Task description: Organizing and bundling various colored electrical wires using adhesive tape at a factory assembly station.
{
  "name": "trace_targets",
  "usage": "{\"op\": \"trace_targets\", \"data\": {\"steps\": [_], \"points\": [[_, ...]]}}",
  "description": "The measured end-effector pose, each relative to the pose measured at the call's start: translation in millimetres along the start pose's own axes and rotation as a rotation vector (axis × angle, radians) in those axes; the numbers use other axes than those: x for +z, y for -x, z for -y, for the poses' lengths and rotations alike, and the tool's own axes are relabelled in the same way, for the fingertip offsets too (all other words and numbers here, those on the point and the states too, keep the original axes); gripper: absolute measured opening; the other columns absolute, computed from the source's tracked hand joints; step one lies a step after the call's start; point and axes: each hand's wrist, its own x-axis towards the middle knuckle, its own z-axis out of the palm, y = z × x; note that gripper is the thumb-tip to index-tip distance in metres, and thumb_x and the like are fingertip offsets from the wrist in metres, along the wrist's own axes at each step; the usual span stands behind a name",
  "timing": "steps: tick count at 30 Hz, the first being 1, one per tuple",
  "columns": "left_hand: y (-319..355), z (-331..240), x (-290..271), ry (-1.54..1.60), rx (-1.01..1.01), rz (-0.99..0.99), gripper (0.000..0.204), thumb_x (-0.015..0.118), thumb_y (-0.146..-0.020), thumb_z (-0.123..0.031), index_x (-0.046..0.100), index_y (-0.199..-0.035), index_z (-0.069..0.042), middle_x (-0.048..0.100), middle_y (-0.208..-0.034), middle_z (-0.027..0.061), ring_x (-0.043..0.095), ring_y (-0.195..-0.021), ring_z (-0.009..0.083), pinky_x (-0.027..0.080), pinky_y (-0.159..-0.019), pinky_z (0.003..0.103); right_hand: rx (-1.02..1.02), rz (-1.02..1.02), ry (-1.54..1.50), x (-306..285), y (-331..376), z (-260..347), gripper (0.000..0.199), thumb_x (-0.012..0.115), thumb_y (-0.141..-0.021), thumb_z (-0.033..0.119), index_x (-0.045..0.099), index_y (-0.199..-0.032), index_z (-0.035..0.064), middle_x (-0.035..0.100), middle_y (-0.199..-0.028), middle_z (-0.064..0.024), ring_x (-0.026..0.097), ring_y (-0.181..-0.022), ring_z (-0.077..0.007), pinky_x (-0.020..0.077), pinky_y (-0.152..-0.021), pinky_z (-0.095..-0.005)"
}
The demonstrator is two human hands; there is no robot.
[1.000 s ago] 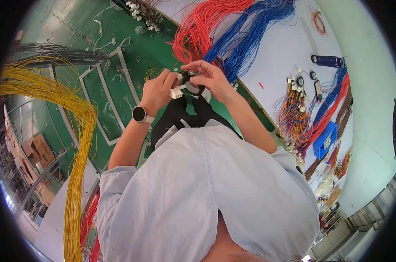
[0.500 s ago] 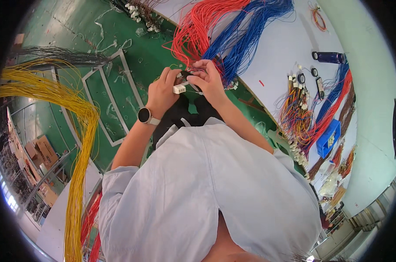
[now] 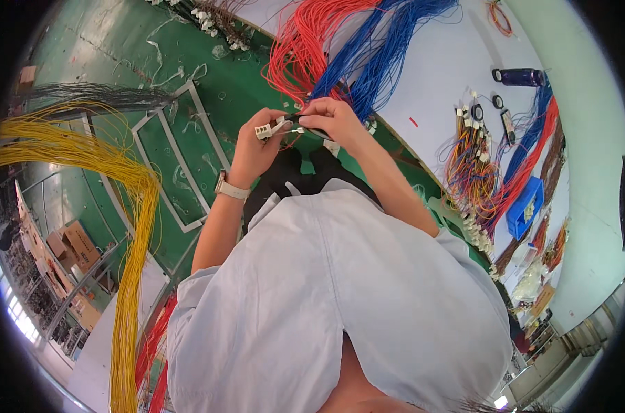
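The left hand grasps a white multi-cavity connector, which sticks out from its fingers on the side facing away from the right hand. The right hand is just beside it, its thumb and fingertips pinched on a dark strip that spans the gap between the hands; the strip is too small to tell its material. A smaller white connector hangs just below the strip, near the right thumb. Both hands are above the person's dark trousers, and a watch circles the left wrist.

Beyond the hands, bundles of red wires and blue wires lie side by side across the table and droop over its near edge. Farther right on it lie a dark blue bottle, two black rolls, a tangle of multicoloured wires with white ends, and a blue bin holding small pale pieces. To the left, a thick hank of yellow wires bends downward, and a pale metal frame stands over the green floor.
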Motion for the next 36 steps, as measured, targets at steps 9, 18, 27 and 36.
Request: {"op": "trace_targets", "data": {"steps": [9,18,27,36], "points": [[5.2,1.2,1.0,0.342,-0.241,0.069,0.010,0.060,-0.092,-0.010,0.060,-0.098,-0.001,0.056,-0.079,-0.0038,0.046,-0.073,0.0019,0.038,-0.061,0.019,-0.094,-0.070,0.147,15.1,4.1,-5.4,0.018,0.071,-0.079,0.016,0.068,-0.081,-0.0014,0.057,-0.093,-0.0034,0.057,-0.081,-0.0122,0.0438,-0.074,-0.0265],[13.9,13.9,22.0,0.559,-0.327,-0.213,0.012,0.061,-0.090,-0.008,0.062,-0.097,0.001,0.056,-0.077,-0.0061,0.045,-0.070,0.0014,0.038,-0.061,0.019,-0.284,-0.352,0.418,42.3,18.1,3.9,0.021,0.071,-0.077,0.018,0.066,-0.081,-0.0026,0.058,-0.091,-0.0129,0.060,-0.084,-0.0223,0.0470,-0.075,-0.0327],[19.9,16.0,1.3,0.719,-0.682,-0.026,0.023,0.055,-0.096,-0.028,0.053,-0.081,-0.010,0.043,-0.063,-0.0068,0.035,-0.050,0.0019,0.021,-0.040,0.021,-0.105,-0.093,0.362,40.2,0.9,-17.4,0.028,0.067,-0.083,0.018,0.064,-0.099,-0.0042,0.064,-0.107,-0.0155,0.065,-0.084,-0.0202,0.0497,-0.073,-0.0292],[31.3,11.3,-32.9,1.002,-0.750,-0.085,0.016,0.057,-0.095,-0.024,0.052,-0.085,-0.013,0.034,-0.062,-0.0104,0.026,-0.048,0.0000,0.015,-0.041,0.019,-0.348,-0.064,0.302,70.6,-18.6,-29.4,0.036,0.066,-0.084,0.010,0.059,-0.116,-0.0048,0.060,-0.119,-0.0137,0.062,-0.101,-0.0198,0.0492,-0.089,-0.0311]]}}
